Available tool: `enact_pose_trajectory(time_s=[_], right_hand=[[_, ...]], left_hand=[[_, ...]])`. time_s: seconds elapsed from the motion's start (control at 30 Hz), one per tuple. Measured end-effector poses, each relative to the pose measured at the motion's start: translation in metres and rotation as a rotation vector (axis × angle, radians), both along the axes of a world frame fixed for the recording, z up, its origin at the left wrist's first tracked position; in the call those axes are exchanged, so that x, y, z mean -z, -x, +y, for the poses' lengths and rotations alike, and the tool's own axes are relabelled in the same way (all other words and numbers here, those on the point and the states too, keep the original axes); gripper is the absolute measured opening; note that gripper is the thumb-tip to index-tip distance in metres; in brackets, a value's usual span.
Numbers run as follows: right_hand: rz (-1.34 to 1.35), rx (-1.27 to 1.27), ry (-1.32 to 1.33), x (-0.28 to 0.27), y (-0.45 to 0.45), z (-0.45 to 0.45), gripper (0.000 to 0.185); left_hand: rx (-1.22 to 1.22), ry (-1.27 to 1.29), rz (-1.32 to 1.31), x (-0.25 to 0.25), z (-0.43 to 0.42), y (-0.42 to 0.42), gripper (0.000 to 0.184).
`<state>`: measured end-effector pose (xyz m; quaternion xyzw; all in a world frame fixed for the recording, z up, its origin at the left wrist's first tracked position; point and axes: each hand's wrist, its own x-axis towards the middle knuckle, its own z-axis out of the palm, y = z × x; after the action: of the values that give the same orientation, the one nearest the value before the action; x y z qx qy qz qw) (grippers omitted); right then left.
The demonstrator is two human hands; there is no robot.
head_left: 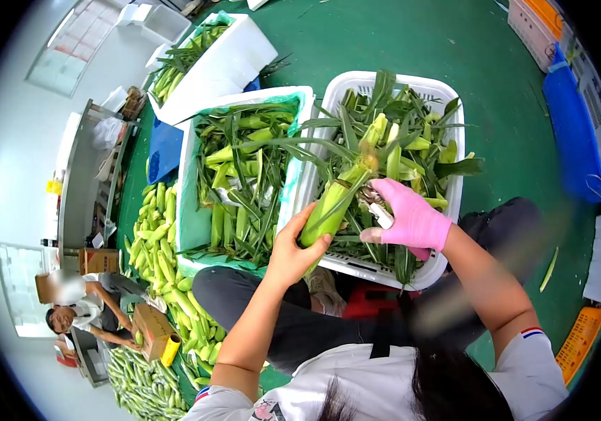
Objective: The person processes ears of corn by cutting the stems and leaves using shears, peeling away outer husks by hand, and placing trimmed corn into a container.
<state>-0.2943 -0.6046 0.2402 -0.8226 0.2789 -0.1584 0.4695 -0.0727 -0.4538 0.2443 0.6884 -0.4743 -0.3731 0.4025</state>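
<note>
My left hand (293, 245) is closed around the lower end of a green ear of corn (330, 213), still in its husk. The ear slants upward, its tip with silk and long leaves pointing away from me. My right hand (413, 219), in a pink glove with bare fingertips, grips pruning shears (380, 212) with a white handle. The metal end of the shears is beside the upper part of the ear; whether the blades touch it I cannot tell. Below both hands stands a white plastic basket (453, 203) filled with husk leaves and trimmings.
Left of the basket stands a white foam box (187, 168) of corn, with another foam box (234, 67) behind. Heaps of corn (157, 245) cover the floor at left, where a person (97, 305) sits by a cardboard box (152, 326). An orange crate (581, 344) is at right.
</note>
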Motion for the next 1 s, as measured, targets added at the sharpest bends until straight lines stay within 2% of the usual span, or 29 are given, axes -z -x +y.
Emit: enact_pose_trajectory(time_s=[0.03, 0.13, 0.17, 0.23, 0.27, 0.37, 0.43, 0.5, 0.57, 0.63, 0.67, 0.7, 0.8, 0.83, 0.9, 0.97, 1.0], right_hand=[[-0.073, 0.004, 0.143, 0.004, -0.002, 0.0, 0.077], [-0.018, -0.11, -0.184, -0.006, 0.004, -0.009, 0.061], [-0.061, -0.127, -0.279, -0.008, 0.003, -0.007, 0.046], [-0.176, -0.006, -0.852, -0.002, 0.003, 0.004, 0.034], [-0.274, 0.025, -0.923, 0.001, 0.005, 0.007, 0.025], [-0.242, -0.043, -1.197, 0.002, 0.014, 0.006, 0.032], [-0.271, -0.203, -1.276, 0.011, 0.014, 0.01, 0.054], [-0.259, -0.291, -1.24, 0.013, 0.011, 0.015, 0.054], [-0.308, -0.285, -1.198, 0.011, 0.011, 0.016, 0.048], [-0.305, -0.225, -1.154, 0.012, 0.01, 0.016, 0.044], [-0.288, -0.187, -1.155, 0.007, 0.013, 0.014, 0.036], [-0.264, 0.027, -1.236, 0.017, 0.007, 0.02, 0.031], [-0.373, 0.224, -1.311, 0.024, 0.013, 0.009, 0.034], [-0.431, 0.315, -1.359, 0.028, 0.01, 0.007, 0.037], [-0.473, 0.4, -1.393, 0.024, 0.008, 0.015, 0.034], [-0.395, 0.259, -1.51, 0.065, 0.016, 0.026, 0.036], [-0.317, 0.099, -1.459, 0.107, 0.025, 0.043, 0.037]], left_hand=[[0.031, -0.022, -0.034, -0.006, 0.0, 0.002, 0.065], [0.061, -0.119, 0.081, -0.025, -0.002, -0.007, 0.064], [0.102, -0.124, 0.009, -0.026, -0.006, -0.015, 0.064], [0.112, -0.166, 0.229, -0.018, -0.01, -0.034, 0.062], [0.064, -0.21, 0.336, -0.011, -0.012, -0.042, 0.064], [0.121, -0.121, 0.713, -0.008, -0.012, -0.048, 0.067], [0.172, -0.126, 0.855, -0.003, -0.013, -0.048, 0.072], [0.206, -0.135, 0.924, 0.003, -0.017, -0.04, 0.073], [0.268, -0.238, 0.853, 0.009, -0.019, -0.036, 0.076], [0.272, -0.351, 1.022, 0.015, -0.015, -0.025, 0.08], [0.276, -0.381, 1.227, 0.02, -0.011, -0.021, 0.083], [0.251, -0.352, 1.298, 0.024, -0.006, -0.018, 0.082], [0.123, -0.163, 1.46, 0.033, 0.017, -0.03, 0.079], [-0.01, -0.097, 1.551, 0.028, 0.029, -0.043, 0.075], [-0.263, 0.116, 1.454, 0.028, 0.06, -0.093, 0.069], [-0.515, 0.297, 1.615, 0.025, 0.099, -0.165, 0.062], [-0.611, 0.412, 1.521, 0.025, 0.122, -0.211, 0.06]])
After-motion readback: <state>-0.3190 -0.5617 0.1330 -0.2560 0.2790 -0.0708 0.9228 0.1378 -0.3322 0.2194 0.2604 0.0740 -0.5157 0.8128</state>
